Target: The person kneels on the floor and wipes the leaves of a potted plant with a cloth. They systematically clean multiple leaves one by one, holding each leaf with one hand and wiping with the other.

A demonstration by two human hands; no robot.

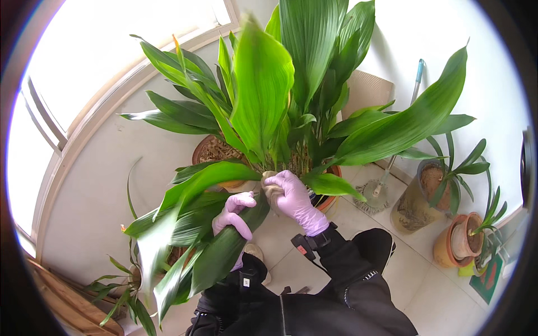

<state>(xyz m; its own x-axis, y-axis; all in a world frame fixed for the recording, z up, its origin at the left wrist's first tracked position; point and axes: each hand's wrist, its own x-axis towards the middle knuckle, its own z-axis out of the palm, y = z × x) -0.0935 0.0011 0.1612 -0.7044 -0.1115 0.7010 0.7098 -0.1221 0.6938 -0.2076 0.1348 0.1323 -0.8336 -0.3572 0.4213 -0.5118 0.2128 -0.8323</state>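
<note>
A large broad-leaved potted plant [262,88] fills the middle of the head view, its long green leaves spreading on all sides. My right hand [294,201], in a pink-purple glove, grips a beige-grey cloth [273,191] near the base of the leaves. To its left, my left hand [233,214] wears the same kind of glove and has its fingers curled around a dark green leaf [220,256]. Part of that hand is hidden behind the leaf. A brown pot [214,151] stands behind the lower leaves, and the rim of an orange pot [332,201] shows right of the cloth.
A mop [374,195] leans against the wall at the right. Beyond it stand a tall cylindrical pot [410,214] and smaller clay pots [445,248] with plants. Wooden boards [75,298] and another leafy plant [134,277] are at the lower left, below a window frame [105,96].
</note>
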